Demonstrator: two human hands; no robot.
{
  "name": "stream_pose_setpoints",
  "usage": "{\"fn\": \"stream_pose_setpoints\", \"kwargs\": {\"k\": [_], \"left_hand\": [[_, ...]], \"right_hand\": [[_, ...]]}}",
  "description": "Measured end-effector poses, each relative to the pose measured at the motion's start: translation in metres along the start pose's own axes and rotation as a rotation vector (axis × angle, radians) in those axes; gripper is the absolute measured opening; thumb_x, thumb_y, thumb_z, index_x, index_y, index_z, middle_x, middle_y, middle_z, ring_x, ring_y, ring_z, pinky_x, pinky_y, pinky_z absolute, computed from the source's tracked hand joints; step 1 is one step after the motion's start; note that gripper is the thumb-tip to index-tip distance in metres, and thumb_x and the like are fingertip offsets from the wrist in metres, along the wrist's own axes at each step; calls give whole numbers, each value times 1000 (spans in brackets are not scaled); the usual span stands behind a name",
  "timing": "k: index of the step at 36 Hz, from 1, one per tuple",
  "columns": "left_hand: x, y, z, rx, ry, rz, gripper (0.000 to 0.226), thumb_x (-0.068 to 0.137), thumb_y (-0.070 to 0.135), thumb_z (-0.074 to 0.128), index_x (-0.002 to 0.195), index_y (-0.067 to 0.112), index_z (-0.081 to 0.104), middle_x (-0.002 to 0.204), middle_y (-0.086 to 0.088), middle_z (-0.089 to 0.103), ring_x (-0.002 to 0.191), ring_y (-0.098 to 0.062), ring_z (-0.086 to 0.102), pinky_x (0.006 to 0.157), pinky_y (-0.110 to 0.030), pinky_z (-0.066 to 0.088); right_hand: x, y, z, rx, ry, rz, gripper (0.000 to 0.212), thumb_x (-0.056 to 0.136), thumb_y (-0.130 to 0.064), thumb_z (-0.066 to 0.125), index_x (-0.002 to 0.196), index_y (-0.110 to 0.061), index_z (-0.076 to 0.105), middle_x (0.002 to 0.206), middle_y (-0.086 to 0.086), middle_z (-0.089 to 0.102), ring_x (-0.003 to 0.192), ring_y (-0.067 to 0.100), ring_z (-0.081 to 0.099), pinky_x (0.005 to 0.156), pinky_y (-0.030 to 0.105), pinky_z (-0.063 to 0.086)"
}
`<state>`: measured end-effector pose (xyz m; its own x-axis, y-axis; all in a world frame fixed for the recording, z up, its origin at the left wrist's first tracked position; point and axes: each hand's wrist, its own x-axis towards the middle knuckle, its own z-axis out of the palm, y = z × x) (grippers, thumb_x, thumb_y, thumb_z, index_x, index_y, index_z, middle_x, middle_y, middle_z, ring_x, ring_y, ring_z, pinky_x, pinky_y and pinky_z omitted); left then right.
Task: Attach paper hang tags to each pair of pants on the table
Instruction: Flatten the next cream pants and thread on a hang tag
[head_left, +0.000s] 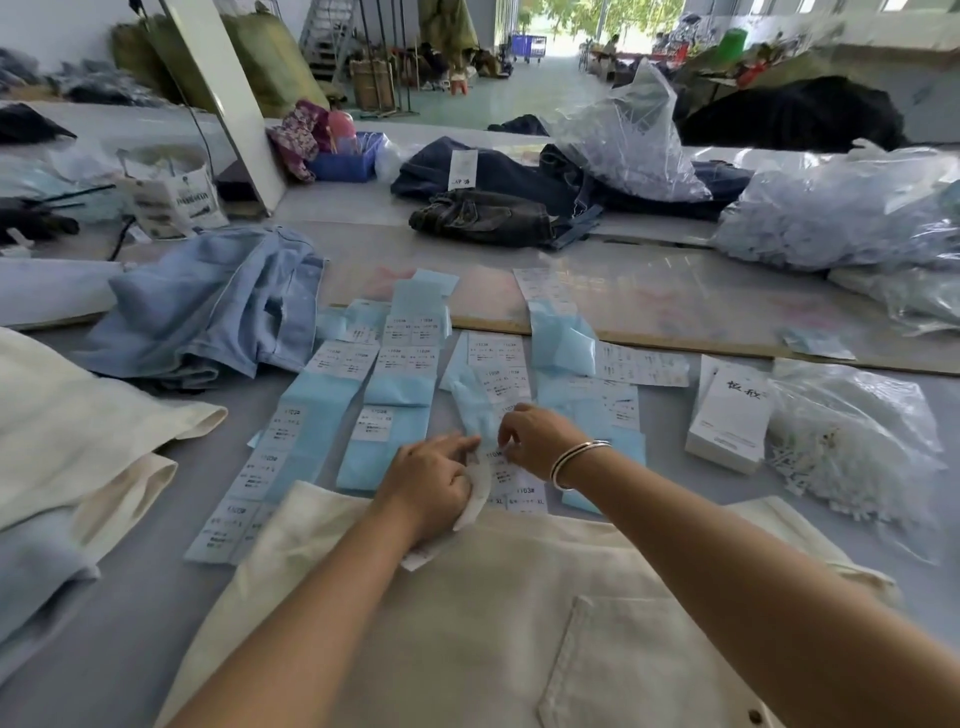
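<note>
Pinching a printed sticker off the strip with your right hand (537, 441) while your left hand (434, 486) grips a white paper tag (475, 499) at the far edge of the cream pants (467, 623), you keep label rows (395, 395) within reach.

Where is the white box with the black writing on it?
In the head view the white box lies on the right side of the table, beyond the right hand, between the blue label sheets and a clear bag of white fasteners.
</note>
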<state>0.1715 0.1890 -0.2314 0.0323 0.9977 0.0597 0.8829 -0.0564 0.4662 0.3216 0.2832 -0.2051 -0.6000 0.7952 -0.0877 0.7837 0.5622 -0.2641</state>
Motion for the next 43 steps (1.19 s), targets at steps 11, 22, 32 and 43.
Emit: {"fn": "stream_pose_setpoints", "kwargs": {"k": [11,22,32,43], "left_hand": [[2,-3,7,38,24,10,49,90,20,38,135,18,55,148,10,43,139,-7,30,108,-26,21],[1,-4,10,27,73,23,46,90,11,44,133,19,56,147,11,44,139,-7,31,109,-26,22],[1,-3,9,19,69,15,47,89,15,41,134,19,55,147,10,44,140,-6,31,110,-25,19],[1,-3,11,10,93,20,43,89,10,45,128,18,61,146,12,44,139,-6,30,107,-23,18]], "right_hand": [[-2,3,10,-15,54,7,20,96,-23,47,108,-14,60,116,6,56,99,24,54,81,28,43],[-6,8,18,19,109,-9,19,97,-27,47,108,-16,58,116,3,52,91,17,47,81,28,44],[-8,6,23,6,100,-3,22,98,-30,43,112,-17,55,120,4,51,103,21,49,87,30,42],[-11,3,23,29,116,-1,24,97,-27,44,117,-17,55,122,4,52,105,22,51,88,30,42]]}}
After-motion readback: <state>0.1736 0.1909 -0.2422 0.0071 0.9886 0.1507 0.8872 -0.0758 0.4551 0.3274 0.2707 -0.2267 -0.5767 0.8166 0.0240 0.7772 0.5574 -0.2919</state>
